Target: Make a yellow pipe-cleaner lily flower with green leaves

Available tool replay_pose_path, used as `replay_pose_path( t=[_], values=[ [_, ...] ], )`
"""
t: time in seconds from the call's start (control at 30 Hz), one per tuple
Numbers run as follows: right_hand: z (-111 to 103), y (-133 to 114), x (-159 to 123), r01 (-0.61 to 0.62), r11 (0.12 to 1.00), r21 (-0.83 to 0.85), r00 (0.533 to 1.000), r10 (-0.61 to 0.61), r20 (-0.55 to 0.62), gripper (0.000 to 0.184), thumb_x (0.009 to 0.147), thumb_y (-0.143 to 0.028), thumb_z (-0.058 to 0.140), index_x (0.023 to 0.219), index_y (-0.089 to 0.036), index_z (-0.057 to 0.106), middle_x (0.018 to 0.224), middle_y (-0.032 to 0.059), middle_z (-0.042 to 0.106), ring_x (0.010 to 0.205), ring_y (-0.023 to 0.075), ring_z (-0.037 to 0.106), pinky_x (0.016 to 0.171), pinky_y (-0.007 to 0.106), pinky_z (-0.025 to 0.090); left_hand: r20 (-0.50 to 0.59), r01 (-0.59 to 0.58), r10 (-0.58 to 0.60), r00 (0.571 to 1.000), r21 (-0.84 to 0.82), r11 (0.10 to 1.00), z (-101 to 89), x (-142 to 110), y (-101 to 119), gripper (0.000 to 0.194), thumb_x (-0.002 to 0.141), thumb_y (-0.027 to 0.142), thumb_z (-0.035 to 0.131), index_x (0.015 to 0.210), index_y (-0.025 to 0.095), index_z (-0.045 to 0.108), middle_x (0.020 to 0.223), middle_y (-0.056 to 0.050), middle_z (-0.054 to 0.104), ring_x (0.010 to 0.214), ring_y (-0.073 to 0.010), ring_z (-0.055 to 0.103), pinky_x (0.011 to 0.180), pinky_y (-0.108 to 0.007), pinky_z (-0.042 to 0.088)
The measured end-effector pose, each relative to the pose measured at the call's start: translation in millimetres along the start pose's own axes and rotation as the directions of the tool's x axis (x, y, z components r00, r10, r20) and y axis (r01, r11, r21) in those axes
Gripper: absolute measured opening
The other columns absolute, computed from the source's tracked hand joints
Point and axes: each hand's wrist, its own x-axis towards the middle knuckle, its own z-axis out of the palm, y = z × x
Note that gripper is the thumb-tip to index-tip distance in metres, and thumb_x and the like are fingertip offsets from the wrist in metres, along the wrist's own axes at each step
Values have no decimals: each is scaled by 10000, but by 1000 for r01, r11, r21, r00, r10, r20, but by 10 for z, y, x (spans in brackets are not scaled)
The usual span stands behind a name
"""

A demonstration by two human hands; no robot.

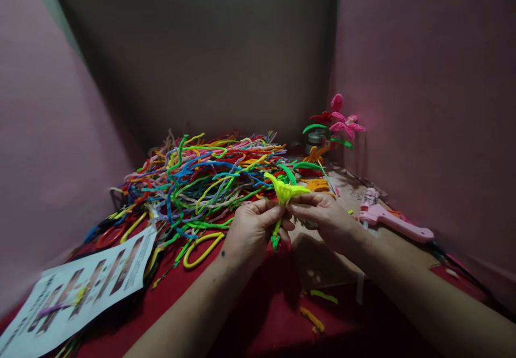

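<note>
A bright yellow pipe-cleaner flower (285, 190) is held upright between my two hands, its petals spreading outward at the top. My left hand (256, 223) pinches the base of the flower from the left. From the right, my right hand (316, 212) grips the same base, just under the petals. Below the fingers a short stem with a green tip (276, 241) sticks out. The fingers partly cover the join between flower and stem.
Behind my hands lies a big heap of colourful pipe cleaners (213, 170). A pink glue gun (393, 219) rests on the right, with a pink flower (347, 126) standing beyond it. Left are a printed sheet (97, 288) and yellow-handled scissors (203, 250). Offcuts (312, 319) lie in front.
</note>
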Motion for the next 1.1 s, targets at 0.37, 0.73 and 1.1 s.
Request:
replay_pose_path(
  t=[0.37,0.73,1.1],
  values=[
    [-23,66,-25,54,998,34,996,-57,70,106,725,-281,644,702,-180,665,600,-17,600,581,97,514,611,242,390,17,-12,11,1000,39,999,-11,16,-41,135,726,185,620,637,84,611,505,-34,609,400,-91,529,433,-199,422],
    [75,91,-24,84,993,83,991,-75,-107,135,642,-284,725,737,-196,690,663,-18,627,672,117,560,700,262,433,37,-13,11,999,55,998,18,-33,-18,106,731,175,605,665,93,604,530,-27,616,396,-92,525,439,-216,424],
    [128,108,-69,177,981,-86,947,-193,-258,182,645,-309,719,770,-187,669,751,1,621,688,126,536,654,262,426,29,-35,32,999,108,994,14,-53,-3,133,762,186,571,661,100,578,497,-9,588,350,-74,485,401,-195,364]
  ],
)
